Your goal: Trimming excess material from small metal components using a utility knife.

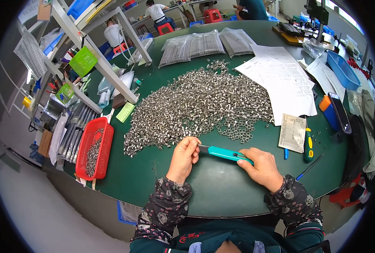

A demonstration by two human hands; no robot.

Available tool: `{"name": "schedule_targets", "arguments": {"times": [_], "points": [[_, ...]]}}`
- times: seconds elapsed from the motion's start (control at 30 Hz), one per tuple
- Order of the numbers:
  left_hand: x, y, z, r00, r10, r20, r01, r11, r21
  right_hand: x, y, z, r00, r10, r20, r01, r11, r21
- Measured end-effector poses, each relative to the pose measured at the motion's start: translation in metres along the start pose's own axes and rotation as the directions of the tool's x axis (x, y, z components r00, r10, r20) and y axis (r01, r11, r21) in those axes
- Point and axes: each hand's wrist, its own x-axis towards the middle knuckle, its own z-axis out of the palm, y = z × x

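Observation:
My right hand (pixel 261 167) is closed round the rear of a teal utility knife (pixel 226 153), its thumb lying along the top near the slider. The knife's grey blade end points left, toward my left hand (pixel 183 157). That hand is closed, thumb and fingers pinched together right at the blade's tip; whatever lies between them is too small or hidden to make out. Just beyond both hands spreads a big heap of small metal rings (pixel 196 103), some short and tube-like, on the green table (pixel 213 198).
A red basket (pixel 107 141) with more rings stands left. Behind the heap lie clear bags of metal rods (pixel 204 44). Papers (pixel 282 80), a printed card (pixel 292 133), a yellow-green screwdriver-like handle (pixel 308 145) and a phone (pixel 339 111) lie right. A shelf frame (pixel 94 55) rises left.

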Motion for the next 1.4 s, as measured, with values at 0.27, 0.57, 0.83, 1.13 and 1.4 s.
{"name": "schedule_targets", "arguments": {"times": [0.27, 0.57, 0.83, 1.13, 1.4], "points": [[0.0, 0.0, 0.001, 0.999, -0.009, -0.031, 0.013, 0.993, 0.115, 0.0, -0.001, 0.0, 0.999, -0.028, -0.023, 0.027, 0.999, -0.043], [-0.001, -0.002, 0.0, 0.999, -0.011, -0.046, 0.018, 0.988, 0.151, 0.0, -0.001, 0.0, 0.996, -0.069, -0.048, 0.065, 0.995, -0.078], [0.0, 0.001, 0.0, 0.998, -0.036, -0.042, 0.041, 0.993, 0.114, 0.001, -0.001, -0.001, 0.995, -0.091, -0.043, 0.088, 0.993, -0.075], [-0.002, 0.005, -0.002, 0.996, -0.088, -0.025, 0.09, 0.989, 0.12, 0.001, -0.001, -0.002, 0.991, -0.125, -0.039, 0.12, 0.988, -0.097], [-0.003, 0.012, 0.001, 0.981, -0.192, -0.02, 0.193, 0.975, 0.112, 0.003, 0.001, -0.008, 0.976, -0.212, -0.047, 0.202, 0.967, -0.152]]}}
